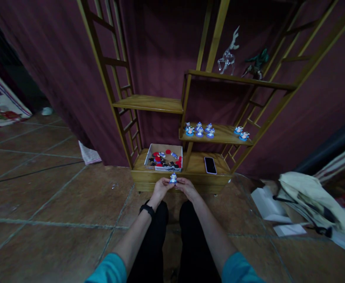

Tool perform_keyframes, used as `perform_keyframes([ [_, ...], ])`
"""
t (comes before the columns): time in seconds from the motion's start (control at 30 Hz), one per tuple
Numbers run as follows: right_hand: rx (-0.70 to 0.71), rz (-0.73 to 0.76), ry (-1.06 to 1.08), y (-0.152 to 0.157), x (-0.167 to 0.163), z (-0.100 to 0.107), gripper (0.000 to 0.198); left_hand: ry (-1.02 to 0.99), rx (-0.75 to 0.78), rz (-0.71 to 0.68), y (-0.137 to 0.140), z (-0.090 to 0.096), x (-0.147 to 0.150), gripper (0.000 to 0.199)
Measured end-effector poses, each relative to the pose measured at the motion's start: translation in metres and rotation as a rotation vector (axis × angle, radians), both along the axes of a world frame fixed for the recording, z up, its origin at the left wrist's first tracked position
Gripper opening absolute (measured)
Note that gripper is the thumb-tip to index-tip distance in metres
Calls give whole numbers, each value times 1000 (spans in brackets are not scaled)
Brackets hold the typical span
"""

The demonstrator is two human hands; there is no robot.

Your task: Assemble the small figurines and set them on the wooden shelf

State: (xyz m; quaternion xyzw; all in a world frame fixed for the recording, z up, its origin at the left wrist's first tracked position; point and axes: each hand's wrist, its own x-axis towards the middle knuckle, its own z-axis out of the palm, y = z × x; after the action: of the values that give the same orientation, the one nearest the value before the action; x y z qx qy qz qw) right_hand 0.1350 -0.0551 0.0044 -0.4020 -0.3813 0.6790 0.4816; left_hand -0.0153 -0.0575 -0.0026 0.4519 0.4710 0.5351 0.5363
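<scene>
Between my two hands, a small purple-and-white figurine (173,178) is held upright just in front of the shelf's base. My left hand (161,188) pinches its left side, and my right hand (186,188) grips it from the right. Right behind it sits an open cardboard box (178,149) holding a jumble of red, black and purple figurines. Up on the middle-right shelf board (219,134) stand several similar purple figurines (200,131). Beside them on the left is a blue-and-pink figurine (189,131), and two more blue-based figurines (244,136) stand at the right end.
A phone (210,165) lies on the lower board, right of the box. Above are a clear deer ornament (227,59) and a dark green statuette (256,65). A cream bag (311,200) and a white box (269,204) lie on the floor at right. A cable (37,171) crosses the floor at left.
</scene>
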Motion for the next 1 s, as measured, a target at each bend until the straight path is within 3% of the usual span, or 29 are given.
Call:
perform_keyframes([
  [0.27, -32, 25, 19, 3, -6, 2, 41, 58, 52, 53, 2, -6, -2, 29],
  [0.47, -72, -41, -27, 4, -12, 3, 33, 258, 108, 71, -4, -1, 1, 26],
  [0.67, -25, -102, -120, 4, -14, 1, 35, 434, 227, 51, -9, 4, 5, 23],
  [1.0, 47, -180, -327, 7, -16, -2, 26, 463, 210, 11, -11, 6, 9, 23],
])
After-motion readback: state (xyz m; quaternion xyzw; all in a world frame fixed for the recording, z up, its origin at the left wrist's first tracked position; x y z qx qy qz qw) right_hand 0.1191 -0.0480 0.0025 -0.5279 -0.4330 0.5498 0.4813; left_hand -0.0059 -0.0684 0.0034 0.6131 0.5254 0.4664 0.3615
